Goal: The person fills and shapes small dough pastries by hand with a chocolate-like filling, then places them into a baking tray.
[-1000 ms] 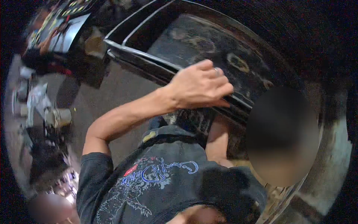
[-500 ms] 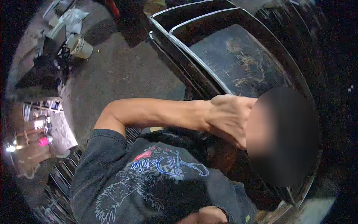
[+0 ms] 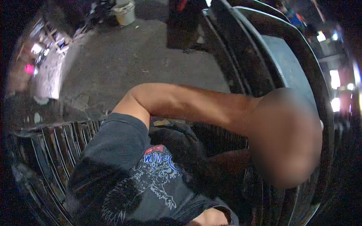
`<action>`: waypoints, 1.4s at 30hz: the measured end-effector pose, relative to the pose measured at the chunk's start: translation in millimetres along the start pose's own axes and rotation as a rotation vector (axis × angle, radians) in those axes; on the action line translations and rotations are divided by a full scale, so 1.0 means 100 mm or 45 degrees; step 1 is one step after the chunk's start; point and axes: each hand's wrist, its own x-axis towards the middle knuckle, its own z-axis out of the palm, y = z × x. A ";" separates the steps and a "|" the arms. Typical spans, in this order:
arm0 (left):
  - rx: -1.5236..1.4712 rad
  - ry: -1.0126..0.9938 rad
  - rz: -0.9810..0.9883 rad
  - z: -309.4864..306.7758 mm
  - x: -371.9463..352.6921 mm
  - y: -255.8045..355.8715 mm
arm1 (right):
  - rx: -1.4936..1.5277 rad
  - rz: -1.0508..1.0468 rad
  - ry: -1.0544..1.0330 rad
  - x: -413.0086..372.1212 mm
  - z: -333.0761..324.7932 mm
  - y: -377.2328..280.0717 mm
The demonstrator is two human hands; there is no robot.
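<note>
My left arm stretches from the dark T-shirt sleeve (image 3: pixel 126 128) across to the right. My left hand (image 3: pixel 288 139) lies under a blurred oval, so its fingers and anything in them cannot be made out. It is nearest to a dark curved-edged panel or tray (image 3: pixel 277 71) with a pale rim, beside other dark upright panels. A bit of bare skin shows at the bottom edge by the other sleeve; my right hand is not visible.
A pale bucket (image 3: pixel 124 14) stands on the dark floor (image 3: pixel 113 64) at the upper left. Rows of dark, ribbed pieces (image 3: pixel 62 145) lie at the lower left. Bright openings show at both sides, and a pink object (image 3: pixel 29 69) at the far left.
The view has turned, so the bucket and panels appear farther right and higher. My left arm reaches farther right, and the hand, partly visible before, is now behind the blur.
</note>
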 end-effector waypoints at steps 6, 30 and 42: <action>0.208 -0.187 0.055 -1.52 0.06 -0.71 | -0.141 0.026 -0.160 0.02 1.17 0.59; 0.491 -0.450 -0.297 -4.12 -1.42 -5.01 | -0.403 0.177 -0.813 2.03 6.88 2.34; 0.754 -0.379 -1.399 -5.95 -4.12 -6.30 | -0.399 0.254 -0.952 2.72 9.81 3.65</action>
